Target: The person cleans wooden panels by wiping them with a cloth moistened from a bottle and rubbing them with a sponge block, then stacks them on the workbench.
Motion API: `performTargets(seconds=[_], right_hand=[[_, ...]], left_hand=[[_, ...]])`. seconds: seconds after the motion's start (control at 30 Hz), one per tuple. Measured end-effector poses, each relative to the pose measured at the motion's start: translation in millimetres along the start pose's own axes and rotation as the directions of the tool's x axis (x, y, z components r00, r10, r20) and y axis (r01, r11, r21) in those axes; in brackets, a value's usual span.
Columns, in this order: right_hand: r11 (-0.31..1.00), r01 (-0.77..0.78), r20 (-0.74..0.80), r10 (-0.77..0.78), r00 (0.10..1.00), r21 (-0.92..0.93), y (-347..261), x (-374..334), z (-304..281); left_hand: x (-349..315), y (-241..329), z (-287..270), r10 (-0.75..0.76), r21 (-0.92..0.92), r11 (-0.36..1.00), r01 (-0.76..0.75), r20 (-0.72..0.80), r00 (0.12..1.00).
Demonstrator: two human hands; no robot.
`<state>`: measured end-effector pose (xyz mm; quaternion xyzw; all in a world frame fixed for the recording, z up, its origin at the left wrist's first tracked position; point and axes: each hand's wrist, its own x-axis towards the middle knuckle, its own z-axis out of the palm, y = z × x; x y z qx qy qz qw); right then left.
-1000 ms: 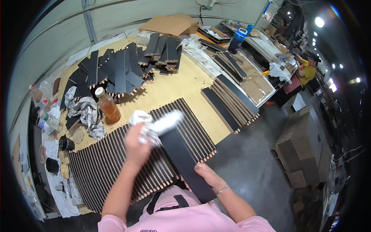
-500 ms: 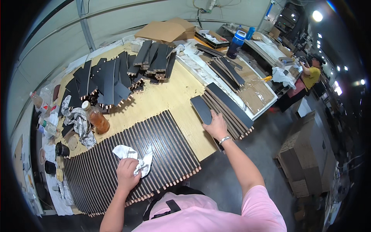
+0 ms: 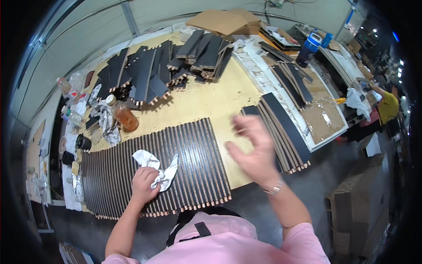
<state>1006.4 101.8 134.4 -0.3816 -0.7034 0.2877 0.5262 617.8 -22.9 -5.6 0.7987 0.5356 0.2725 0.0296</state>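
My left hand (image 3: 146,184) is closed round a crumpled white cloth (image 3: 166,177), pressing it onto a row of dark wooden slats (image 3: 200,154). These slats lie side by side, with light pegs sticking out of their near ends. My right hand (image 3: 257,149), slightly blurred and wearing a metal wristband, hovers with thumb and fingers apart and nothing between them. It is just left of a smaller group of dark slats (image 3: 285,127) and partly hides them. Several of that group stand on edge, showing brown sides.
A loose pile of dark slats (image 3: 145,72) covers the table's far side. A bottle of amber liquid (image 3: 125,115) and a stained rag (image 3: 105,119) stand at the left. A blue jug (image 3: 309,50) is at the back right; a cardboard box (image 3: 358,202) and another person (image 3: 387,108) are beyond.
My right hand has come off the dark slat it was touching at the smaller group and lifted. My left hand stays on the cloth. The view has shifted, moving the scene rightward.
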Motion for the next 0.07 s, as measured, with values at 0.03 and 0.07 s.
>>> performTargets(seconds=[0.03,0.07], right_hand=[[0.988,0.152,-0.03,-0.151,0.988,0.023,-33.2,12.5,-21.4],[0.986,0.161,-0.03,-0.159,0.987,0.048,-33.0,14.8,-16.8]], left_hand=[[-5.2,0.4,-3.4,-0.013,0.025,1.0,0.012,0.025,1.0],[-1.4,1.8,-4.2,-0.005,0.02,1.0,0.004,0.037,0.999]])
